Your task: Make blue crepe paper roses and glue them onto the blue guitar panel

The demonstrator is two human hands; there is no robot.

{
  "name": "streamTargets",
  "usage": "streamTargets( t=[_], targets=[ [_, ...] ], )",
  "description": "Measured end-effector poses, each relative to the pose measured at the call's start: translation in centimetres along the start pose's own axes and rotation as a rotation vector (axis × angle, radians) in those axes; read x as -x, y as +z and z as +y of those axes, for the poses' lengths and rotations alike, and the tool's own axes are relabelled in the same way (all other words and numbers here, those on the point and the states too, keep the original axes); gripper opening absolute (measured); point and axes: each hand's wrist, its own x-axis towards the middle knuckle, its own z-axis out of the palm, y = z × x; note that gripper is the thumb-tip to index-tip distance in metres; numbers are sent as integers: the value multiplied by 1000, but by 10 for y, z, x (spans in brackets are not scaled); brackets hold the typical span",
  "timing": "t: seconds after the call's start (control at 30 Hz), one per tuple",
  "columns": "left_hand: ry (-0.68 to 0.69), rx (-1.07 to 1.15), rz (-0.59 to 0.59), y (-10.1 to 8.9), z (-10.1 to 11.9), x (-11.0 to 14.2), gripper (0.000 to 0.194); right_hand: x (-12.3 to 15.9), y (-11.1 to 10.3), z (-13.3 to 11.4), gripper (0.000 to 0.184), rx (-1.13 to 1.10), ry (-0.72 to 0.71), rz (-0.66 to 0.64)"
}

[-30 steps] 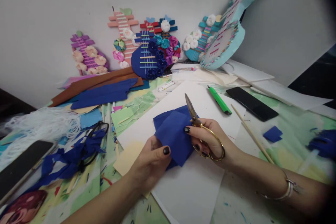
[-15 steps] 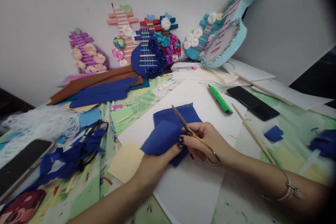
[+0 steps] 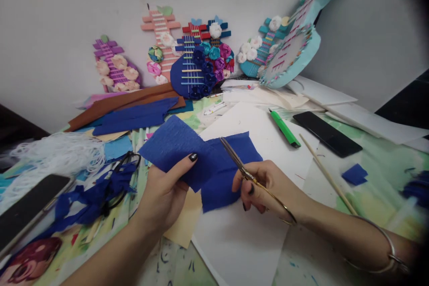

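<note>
My left hand [image 3: 169, 192] pinches a square of blue crepe paper [image 3: 174, 143], thumb on top and fingers beneath. A second blue crepe paper piece [image 3: 231, 165] lies on the white sheet [image 3: 244, 241], partly under the raised square. In my right hand [image 3: 268, 187] is a pair of scissors [image 3: 244, 172] with gold handles. Its blades look closed and point up and left over the lying blue piece. My right fingertips are close to that piece's right edge; whether they touch it I cannot tell.
Decorated guitar shapes [image 3: 189, 71] lean on the wall. A green cutter [image 3: 284, 128], a black phone-like slab [image 3: 326, 133] and a wooden stick [image 3: 326, 172] lie to the right. White cord [image 3: 60, 156], blue scraps [image 3: 87, 201] and a phone [image 3: 31, 210] are at left.
My left hand has moved left with the blue square, lifting and flattening it away from the lying piece. My right hand has shifted slightly right and down with the scissors.
</note>
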Motion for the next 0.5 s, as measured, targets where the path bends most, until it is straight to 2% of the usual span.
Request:
streamTargets(
  t=[0.13, 0.3, 0.5],
  targets=[
    [20, -18, 11, 2, 0, 3, 53, 0, 0, -1, 56, 31, -27, 13],
    [13, -38, 10, 5, -2, 4, 60, -1, 1, 4, 48, 121, -28, 5],
    [-25, -68, 29, 7, -4, 5, 59, -1, 4, 6, 42, 204, -50, 28]
  ],
)
